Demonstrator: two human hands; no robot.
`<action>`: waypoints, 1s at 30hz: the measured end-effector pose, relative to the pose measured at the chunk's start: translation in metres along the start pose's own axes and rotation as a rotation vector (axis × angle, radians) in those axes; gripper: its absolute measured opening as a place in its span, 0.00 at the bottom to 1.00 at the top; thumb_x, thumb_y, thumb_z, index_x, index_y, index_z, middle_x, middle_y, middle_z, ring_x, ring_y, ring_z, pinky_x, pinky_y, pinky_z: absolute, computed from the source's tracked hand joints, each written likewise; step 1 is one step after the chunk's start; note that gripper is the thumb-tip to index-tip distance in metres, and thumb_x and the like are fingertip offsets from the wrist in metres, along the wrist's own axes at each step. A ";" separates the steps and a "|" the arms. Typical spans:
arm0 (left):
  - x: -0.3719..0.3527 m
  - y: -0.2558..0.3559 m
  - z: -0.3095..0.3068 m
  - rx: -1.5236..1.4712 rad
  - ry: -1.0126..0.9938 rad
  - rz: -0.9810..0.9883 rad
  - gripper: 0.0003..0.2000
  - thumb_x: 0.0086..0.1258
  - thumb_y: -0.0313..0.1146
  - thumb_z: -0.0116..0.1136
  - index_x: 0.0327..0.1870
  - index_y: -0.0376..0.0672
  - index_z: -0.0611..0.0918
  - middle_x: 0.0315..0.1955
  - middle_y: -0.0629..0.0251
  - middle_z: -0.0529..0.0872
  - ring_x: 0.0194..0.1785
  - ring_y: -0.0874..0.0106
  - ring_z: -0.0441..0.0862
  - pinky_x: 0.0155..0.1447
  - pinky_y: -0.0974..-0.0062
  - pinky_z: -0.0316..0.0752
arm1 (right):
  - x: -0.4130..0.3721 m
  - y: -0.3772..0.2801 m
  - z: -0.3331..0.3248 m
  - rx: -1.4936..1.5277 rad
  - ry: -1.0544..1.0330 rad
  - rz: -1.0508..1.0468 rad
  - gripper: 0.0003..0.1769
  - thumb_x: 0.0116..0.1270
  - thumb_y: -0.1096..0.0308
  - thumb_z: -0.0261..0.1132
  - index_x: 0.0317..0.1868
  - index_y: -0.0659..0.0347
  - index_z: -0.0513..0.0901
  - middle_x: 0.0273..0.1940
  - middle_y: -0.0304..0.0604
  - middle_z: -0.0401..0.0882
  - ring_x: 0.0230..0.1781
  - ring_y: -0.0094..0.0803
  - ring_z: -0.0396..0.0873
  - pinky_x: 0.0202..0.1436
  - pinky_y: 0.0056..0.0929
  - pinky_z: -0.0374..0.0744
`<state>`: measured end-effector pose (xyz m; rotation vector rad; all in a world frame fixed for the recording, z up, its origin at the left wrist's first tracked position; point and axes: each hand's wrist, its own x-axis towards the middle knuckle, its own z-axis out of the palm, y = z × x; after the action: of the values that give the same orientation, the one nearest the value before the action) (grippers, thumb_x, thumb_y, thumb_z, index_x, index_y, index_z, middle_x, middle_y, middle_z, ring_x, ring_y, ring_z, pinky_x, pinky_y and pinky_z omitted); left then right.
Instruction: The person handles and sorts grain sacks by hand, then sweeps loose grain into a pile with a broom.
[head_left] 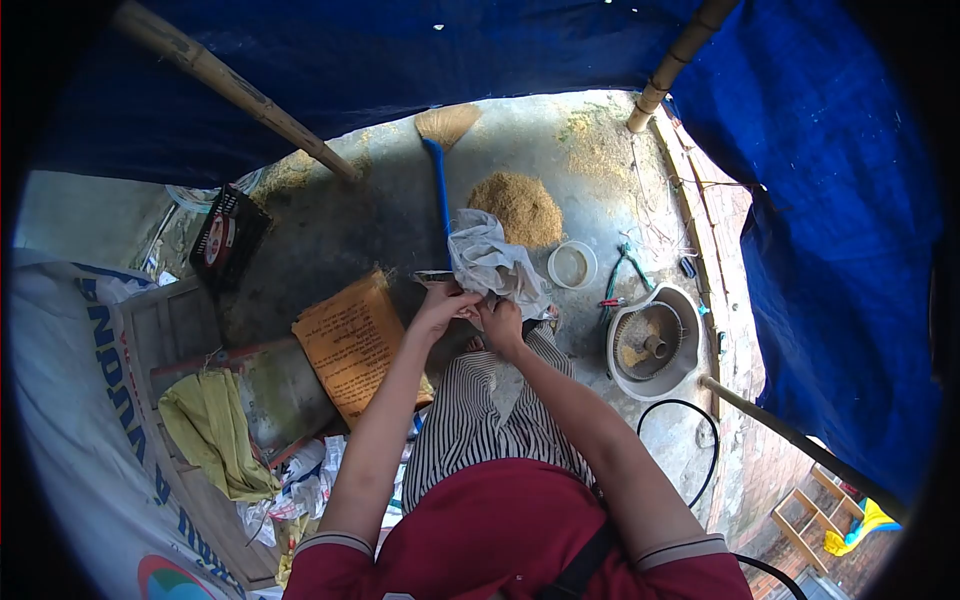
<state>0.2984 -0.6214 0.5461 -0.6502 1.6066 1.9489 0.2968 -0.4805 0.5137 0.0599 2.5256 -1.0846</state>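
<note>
A crumpled whitish sack (490, 250) is bunched up in front of my knees. My left hand (440, 308) closes on its near left edge, beside a small dark flap. Close to it, my right hand (501, 322) grips the same sack from the right. The fingers of both hands are bent and partly hidden by the folds. Just beyond the sack lies a heap of brown grain or husks (517, 207). A white round tub (572, 265) stands to its right.
A blue-handled broom (440, 185) lies ahead. Green-handled pliers (627, 265) and a round white machine basin (690, 365) are at right. Brown printed paper sacks (350, 345), a black crate (228, 240) and an olive cloth (210, 430) are at left. Bamboo poles (235, 85) hold blue tarps.
</note>
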 end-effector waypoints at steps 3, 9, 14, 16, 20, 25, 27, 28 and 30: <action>0.010 -0.029 -0.011 -0.335 0.005 0.062 0.11 0.58 0.23 0.55 0.43 0.34 0.76 0.38 0.62 0.80 0.35 0.74 0.78 0.38 0.79 0.75 | -0.002 -0.020 -0.015 0.064 -0.025 0.184 0.32 0.53 0.45 0.59 0.34 0.74 0.78 0.34 0.64 0.77 0.40 0.55 0.76 0.44 0.43 0.72; 0.001 -0.042 -0.003 -0.150 0.337 0.366 0.07 0.63 0.26 0.50 0.39 0.33 0.77 0.32 0.58 0.82 0.35 0.73 0.80 0.35 0.79 0.73 | 0.006 -0.016 0.001 0.177 -0.002 0.245 0.33 0.51 0.48 0.62 0.38 0.77 0.75 0.38 0.65 0.76 0.42 0.56 0.75 0.45 0.42 0.72; -0.013 -0.041 0.007 0.352 0.236 0.232 0.06 0.63 0.27 0.50 0.36 0.34 0.76 0.23 0.61 0.82 0.26 0.75 0.79 0.32 0.78 0.73 | 0.015 -0.020 0.006 0.226 0.106 0.254 0.36 0.52 0.50 0.64 0.47 0.77 0.67 0.41 0.66 0.74 0.45 0.56 0.73 0.48 0.40 0.71; -0.024 -0.039 0.019 0.147 0.144 0.148 0.06 0.63 0.24 0.47 0.37 0.33 0.75 0.24 0.62 0.81 0.25 0.77 0.77 0.29 0.81 0.71 | 0.017 -0.016 0.009 0.243 0.137 0.232 0.36 0.52 0.49 0.64 0.46 0.77 0.67 0.40 0.66 0.75 0.45 0.56 0.74 0.48 0.38 0.71; -0.026 -0.044 0.043 -0.225 0.092 0.054 0.05 0.63 0.22 0.47 0.36 0.32 0.75 0.23 0.65 0.79 0.25 0.78 0.75 0.28 0.83 0.70 | 0.022 -0.014 0.007 0.431 -0.011 0.330 0.27 0.56 0.56 0.61 0.45 0.73 0.67 0.32 0.57 0.77 0.32 0.44 0.78 0.33 0.33 0.76; -0.022 -0.032 0.057 -0.367 0.186 0.043 0.06 0.62 0.23 0.49 0.38 0.34 0.77 0.24 0.66 0.79 0.27 0.78 0.76 0.33 0.83 0.72 | 0.035 -0.012 -0.026 0.663 -0.501 0.461 0.13 0.60 0.66 0.57 0.40 0.67 0.71 0.21 0.44 0.74 0.16 0.27 0.74 0.16 0.23 0.72; -0.015 -0.034 0.057 -0.354 0.218 0.067 0.07 0.62 0.23 0.50 0.38 0.34 0.78 0.25 0.65 0.79 0.27 0.78 0.77 0.33 0.82 0.73 | 0.037 -0.010 -0.029 0.784 -0.629 0.437 0.10 0.61 0.68 0.56 0.40 0.65 0.73 0.24 0.41 0.75 0.20 0.26 0.74 0.21 0.24 0.74; -0.011 -0.036 0.055 -0.333 0.251 0.075 0.07 0.61 0.24 0.50 0.38 0.34 0.78 0.25 0.65 0.80 0.28 0.78 0.77 0.34 0.82 0.73 | 0.037 -0.010 -0.031 0.782 -0.633 0.436 0.10 0.61 0.68 0.56 0.40 0.65 0.73 0.24 0.41 0.75 0.20 0.26 0.74 0.21 0.24 0.74; -0.003 -0.044 0.050 -0.309 0.287 0.079 0.07 0.61 0.24 0.51 0.38 0.34 0.79 0.26 0.65 0.81 0.28 0.79 0.77 0.34 0.82 0.72 | 0.035 -0.008 -0.032 0.699 -0.675 0.416 0.11 0.61 0.69 0.57 0.43 0.63 0.73 0.33 0.41 0.76 0.29 0.26 0.76 0.28 0.25 0.77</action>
<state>0.3288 -0.5659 0.5247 -1.0440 1.5215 2.2702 0.2518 -0.4677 0.5264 0.3294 1.3907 -1.4400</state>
